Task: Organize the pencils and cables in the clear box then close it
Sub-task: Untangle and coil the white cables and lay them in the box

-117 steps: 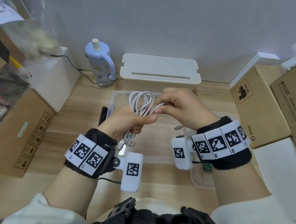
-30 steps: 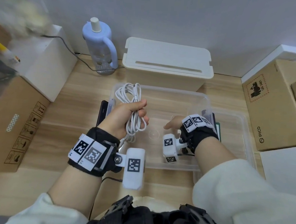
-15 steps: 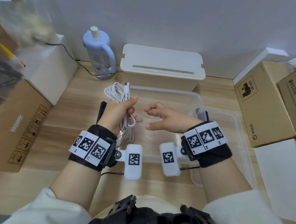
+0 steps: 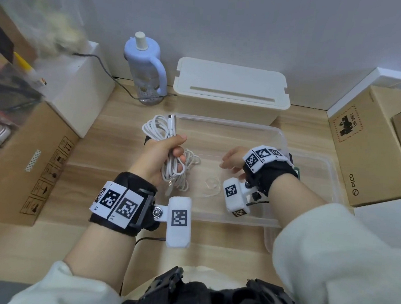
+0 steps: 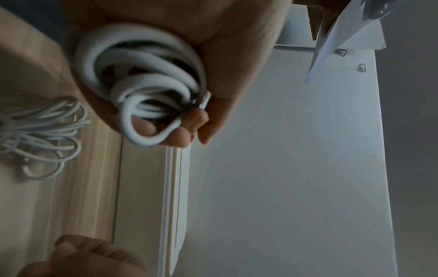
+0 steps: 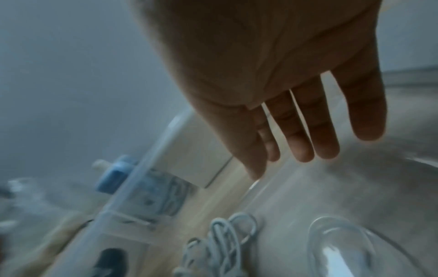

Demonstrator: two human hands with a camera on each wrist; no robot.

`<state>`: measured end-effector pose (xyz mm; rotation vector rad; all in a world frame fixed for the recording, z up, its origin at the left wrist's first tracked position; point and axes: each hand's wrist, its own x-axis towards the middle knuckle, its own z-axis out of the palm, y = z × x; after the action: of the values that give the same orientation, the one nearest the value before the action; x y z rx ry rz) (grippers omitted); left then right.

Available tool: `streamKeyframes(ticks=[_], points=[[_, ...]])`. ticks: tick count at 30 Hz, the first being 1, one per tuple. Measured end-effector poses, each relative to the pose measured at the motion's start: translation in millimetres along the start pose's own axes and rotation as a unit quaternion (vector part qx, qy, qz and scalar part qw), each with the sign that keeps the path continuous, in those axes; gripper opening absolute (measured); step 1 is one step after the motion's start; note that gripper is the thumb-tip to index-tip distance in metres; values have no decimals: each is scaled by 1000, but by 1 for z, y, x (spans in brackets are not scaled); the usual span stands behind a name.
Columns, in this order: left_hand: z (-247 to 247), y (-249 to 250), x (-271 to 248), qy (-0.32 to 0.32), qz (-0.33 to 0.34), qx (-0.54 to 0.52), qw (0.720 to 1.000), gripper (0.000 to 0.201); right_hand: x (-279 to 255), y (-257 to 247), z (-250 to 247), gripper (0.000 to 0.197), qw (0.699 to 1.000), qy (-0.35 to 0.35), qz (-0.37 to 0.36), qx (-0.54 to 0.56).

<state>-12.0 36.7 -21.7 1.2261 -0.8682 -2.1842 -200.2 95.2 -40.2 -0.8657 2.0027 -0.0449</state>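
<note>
My left hand [image 4: 171, 153] grips a coiled white cable [image 4: 160, 128] above the left end of the clear box [image 4: 231, 122]. Its loops stick out above my fist and hang below it. In the left wrist view my fingers [image 5: 187, 129] curl round the coiled white cable [image 5: 142, 90]. A second white cable coil [image 5: 40, 138] lies on the box floor, also visible as the second coil [image 6: 225, 241] in the right wrist view. My right hand [image 4: 230, 162] is inside the box, empty, and its fingers [image 6: 303, 135] are straight. No pencils are clearly visible.
A clear lid [image 4: 322, 175] lies under the box's right side. Behind stand a white storage box [image 4: 231, 90] and a blue bottle [image 4: 146, 68]. Cardboard boxes flank the desk at left [image 4: 29, 165] and right [image 4: 368, 148]. A dark object [image 4: 147, 139] lies by the box's left wall.
My right hand has drawn away from the cable and dropped lower into the box, empty. My left hand still holds the coil in about the same place.
</note>
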Motion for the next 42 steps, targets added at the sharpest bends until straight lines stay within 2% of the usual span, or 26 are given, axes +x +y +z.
streamKeyframes(ticks=[2, 3, 5, 8, 11, 13, 16, 18, 20, 23, 25, 29, 33, 39, 42], points=[[0, 1, 1, -9, -7, 1, 1000, 23, 11, 1, 0, 14, 1000, -9, 2, -30], [-1, 1, 2, -14, -11, 3, 1000, 23, 20, -1, 3, 14, 997, -12, -5, -73], [0, 2, 4, -25, -17, 1, 1000, 20, 37, -4, 11, 28, 984, -26, -27, -171], [2, 3, 7, -38, -27, -8, 999, 17, 55, -8, 30, 37, 949, -33, -42, -311], [3, 3, 12, -38, -31, -11, 999, 17, 57, -13, 42, 28, 932, -17, -75, -354], [3, 3, 14, -37, -30, -11, 999, 18, 57, -13, 46, 24, 932, 11, -85, -353], [4, 1, 16, -35, -30, -8, 999, 19, 62, -11, 41, 18, 944, -18, -99, -315], [4, 0, 17, -29, -21, 0, 999, 18, 56, -12, 36, 9, 962, -7, -115, -246], [2, -1, 17, -20, -8, 14, 1000, 15, 39, -18, 28, 23, 979, 40, -158, -121], [2, -4, 14, -13, 10, 39, 999, 14, 4, -25, 8, 29, 968, 86, -227, 57], [5, -4, 10, -21, 24, 61, 998, 12, -22, -31, -5, 29, 949, 110, -273, 113], [17, -1, -6, -76, 35, 84, 993, 15, -58, -36, -13, 23, 917, 171, -326, 152], [26, 4, -22, -93, 77, 126, 985, 17, -75, -32, -10, 23, 901, 179, -350, 185], [34, 4, -35, -87, 118, 201, 968, 9, -94, -22, -10, 18, 883, 200, -362, 220], [36, 3, -37, -80, 124, 258, 955, 15, -97, -18, -9, 18, 892, 204, -352, 199]])
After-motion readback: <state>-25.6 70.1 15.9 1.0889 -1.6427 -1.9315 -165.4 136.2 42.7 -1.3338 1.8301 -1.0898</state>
